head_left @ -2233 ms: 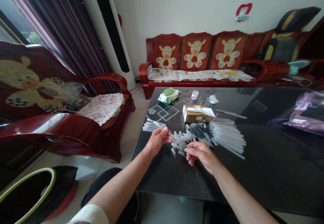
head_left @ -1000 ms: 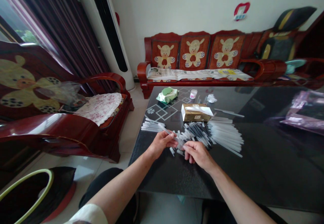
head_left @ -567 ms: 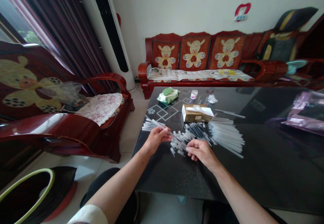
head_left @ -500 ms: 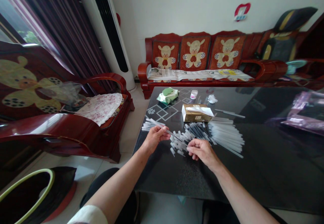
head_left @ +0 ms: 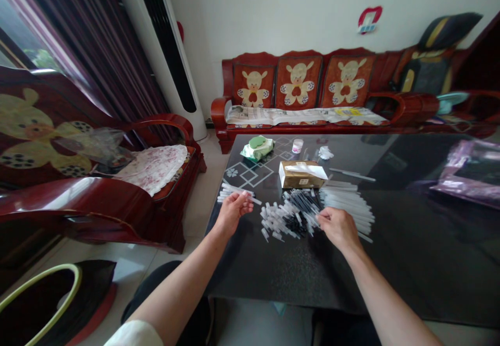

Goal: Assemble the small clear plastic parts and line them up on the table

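Note:
My left hand point(head_left: 232, 214) is closed in a pinch on a slim whitish tube point(head_left: 254, 200), whose end sticks out to the right of the fingers. Just behind that hand lies a small stack of finished-looking white tubes point(head_left: 226, 192). My right hand point(head_left: 340, 227) has its fingertips pressed together at the edge of the dark thin rods point(head_left: 300, 200); what sits between them, if anything, I cannot make out. Short translucent caps point(head_left: 274, 220) are heaped between the hands. Long translucent tubes point(head_left: 347, 200) lie fanned out beyond my right hand.
Behind the heaps stands a tissue box point(head_left: 300, 180). Farther back are a green wipes pack point(head_left: 258, 149), a small white cup point(head_left: 297, 146) and crumpled tissue point(head_left: 325, 152). A purple plastic bag point(head_left: 449, 179) lies at the right of the dark table point(head_left: 265, 278).
My right hand has moved right, away from the left hand and the tube, to the dark rods and long tubes. My left hand has shifted slightly left with the tube, over the white stack.

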{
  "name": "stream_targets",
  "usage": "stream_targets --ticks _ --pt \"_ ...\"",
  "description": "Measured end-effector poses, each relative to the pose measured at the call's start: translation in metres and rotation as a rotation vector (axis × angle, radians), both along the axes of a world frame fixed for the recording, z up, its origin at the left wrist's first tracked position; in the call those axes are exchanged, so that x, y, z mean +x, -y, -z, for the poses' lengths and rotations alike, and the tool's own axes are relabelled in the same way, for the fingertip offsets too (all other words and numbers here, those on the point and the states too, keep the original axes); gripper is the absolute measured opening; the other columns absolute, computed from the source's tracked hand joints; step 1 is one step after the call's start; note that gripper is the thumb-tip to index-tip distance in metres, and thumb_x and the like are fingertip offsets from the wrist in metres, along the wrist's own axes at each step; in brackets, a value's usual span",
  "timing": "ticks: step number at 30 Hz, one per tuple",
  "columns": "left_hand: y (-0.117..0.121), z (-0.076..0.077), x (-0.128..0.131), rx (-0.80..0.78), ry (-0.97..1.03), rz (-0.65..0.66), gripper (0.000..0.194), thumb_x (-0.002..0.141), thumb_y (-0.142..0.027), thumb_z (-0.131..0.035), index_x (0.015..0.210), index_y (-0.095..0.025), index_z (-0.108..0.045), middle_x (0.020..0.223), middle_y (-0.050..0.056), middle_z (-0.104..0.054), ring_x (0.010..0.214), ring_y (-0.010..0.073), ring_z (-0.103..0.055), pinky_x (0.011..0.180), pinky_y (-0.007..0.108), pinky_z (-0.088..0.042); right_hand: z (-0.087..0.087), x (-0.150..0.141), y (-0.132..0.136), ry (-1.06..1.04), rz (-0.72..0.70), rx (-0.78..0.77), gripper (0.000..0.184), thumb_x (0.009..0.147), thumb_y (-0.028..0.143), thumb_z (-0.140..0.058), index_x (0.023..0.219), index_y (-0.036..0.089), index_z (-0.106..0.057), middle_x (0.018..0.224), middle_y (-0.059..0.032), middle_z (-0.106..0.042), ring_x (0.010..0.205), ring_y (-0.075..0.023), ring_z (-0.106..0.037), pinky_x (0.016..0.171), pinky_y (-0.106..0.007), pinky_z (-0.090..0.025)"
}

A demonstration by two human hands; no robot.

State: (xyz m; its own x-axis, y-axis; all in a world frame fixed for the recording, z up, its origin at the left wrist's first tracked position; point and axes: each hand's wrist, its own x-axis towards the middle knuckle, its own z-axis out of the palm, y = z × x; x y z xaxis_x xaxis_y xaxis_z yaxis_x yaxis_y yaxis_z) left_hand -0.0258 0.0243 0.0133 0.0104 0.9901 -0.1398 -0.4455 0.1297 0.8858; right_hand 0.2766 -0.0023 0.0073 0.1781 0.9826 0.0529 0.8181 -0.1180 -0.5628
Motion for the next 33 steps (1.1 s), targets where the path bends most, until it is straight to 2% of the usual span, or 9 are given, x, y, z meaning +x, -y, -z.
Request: stream_targets --ticks 3,5,7,10,16,19,25,29,33 --pt "0.006 0.001 0.009 0.002 -0.027 0.102 0.035 0.071 -0.038 -0.077 0.083 -0.009 -0.064 0.065 0.003 -0.065 0.057 0.0098 -0.063 0.056 0.019 -0.052 -0.002 0.0 0.0 0.125 0.029 0.057 0.016 0.074 0.032 -0.057 0.067 0.022 -0.068 0.067 -0.0071 -0.07 0.064 -0.0222 -0.064 0.054 -0.029 -0.04" --pt "0.009 0.003 0.013 0.012 -0.044 0.151 0.035 0.07 -0.039 -0.078 0.084 -0.009 -0.065 0.067 0.004 -0.065 0.058 0.0104 -0.063 0.057 0.02 -0.053 -0.002 -0.006 0.002 0.072 -0.007 0.103 0.017 0.076 0.033 -0.057 0.073 0.021 -0.069 0.068 -0.0072 -0.07 0.064 -0.0214 -0.064 0.054 -0.028 -0.041" --pt "0.013 0.004 0.017 0.032 -0.058 0.197 0.036 0.07 -0.039 -0.078 0.085 -0.01 -0.065 0.071 0.004 -0.066 0.059 0.0106 -0.063 0.059 0.021 -0.053 -0.002 -0.017 0.006 -0.089 -0.111 0.103 0.023 0.081 0.038 -0.053 0.078 0.02 -0.069 0.064 -0.0053 -0.068 0.057 -0.0178 -0.062 0.052 -0.026 -0.042" --pt "0.02 0.005 0.026 0.055 -0.078 0.289 0.037 0.069 -0.041 -0.078 0.086 -0.01 -0.065 0.072 0.004 -0.066 0.059 0.0112 -0.063 0.058 0.023 -0.053 0.001 -0.042 0.015 -0.42 -0.309 -0.034 0.038 0.088 0.048 -0.045 0.075 0.018 -0.064 0.058 -0.0024 -0.064 0.043 -0.0119 -0.054 0.044 -0.023 -0.04" --pt "0.032 0.003 0.042 0.082 -0.139 0.441 0.04 0.066 -0.043 -0.08 0.083 -0.009 -0.067 0.063 0.003 -0.063 0.054 0.0117 -0.06 0.054 0.022 -0.051 0.007 -0.076 0.028 -0.868 -0.517 -0.308 0.045 0.086 0.056 -0.049 0.081 0.013 -0.061 0.063 -0.0038 -0.066 0.043 -0.0108 -0.056 0.039 -0.02 -0.04" --pt "0.03 0.003 0.041 0.086 -0.157 0.419 0.042 0.066 -0.043 -0.079 0.086 -0.009 -0.068 0.065 0.003 -0.064 0.053 0.011 -0.059 0.053 0.022 -0.05 0.006 -0.075 0.028 -0.94 -0.52 -0.329 0.042 0.085 0.053 -0.054 0.082 0.011 -0.062 0.062 -0.0039 -0.066 0.043 -0.0107 -0.057 0.04 -0.02 -0.041" --pt "0.017 -0.001 0.021 0.117 -0.153 0.229 0.043 0.076 -0.05 -0.069 0.097 -0.013 -0.064 0.071 0.002 -0.064 0.055 0.01 -0.06 0.052 0.021 -0.051 0.004 -0.064 0.026 -0.943 -0.509 -0.384 0.041 0.082 0.052 -0.058 0.079 0.011 -0.062 0.061 -0.0039 -0.067 0.043 -0.0097 -0.056 0.04 -0.019 -0.04" --pt "0.015 -0.004 0.019 0.142 -0.247 0.236 0.04 0.073 -0.049 -0.071 0.083 -0.012 -0.064 0.062 0.001 -0.062 0.051 0.0101 -0.059 0.052 0.02 -0.05 0.001 -0.067 0.028 -0.954 -0.519 -0.456 0.044 0.081 0.055 -0.058 0.084 0.011 -0.063 0.063 -0.0043 -0.067 0.044 -0.0105 -0.057 0.041 -0.02 -0.041" --pt "0.021 -0.001 0.029 0.168 -0.275 0.337 0.041 0.072 -0.05 -0.072 0.085 -0.012 -0.063 0.061 0.002 -0.062 0.052 0.0125 -0.061 0.053 0.023 -0.051 0.0 -0.073 0.031 -0.97 -0.514 -0.492 0.048 0.082 0.058 -0.054 0.094 0.012 -0.062 0.064 -0.004 -0.067 0.041 -0.0098 -0.055 0.038 -0.019 -0.039"
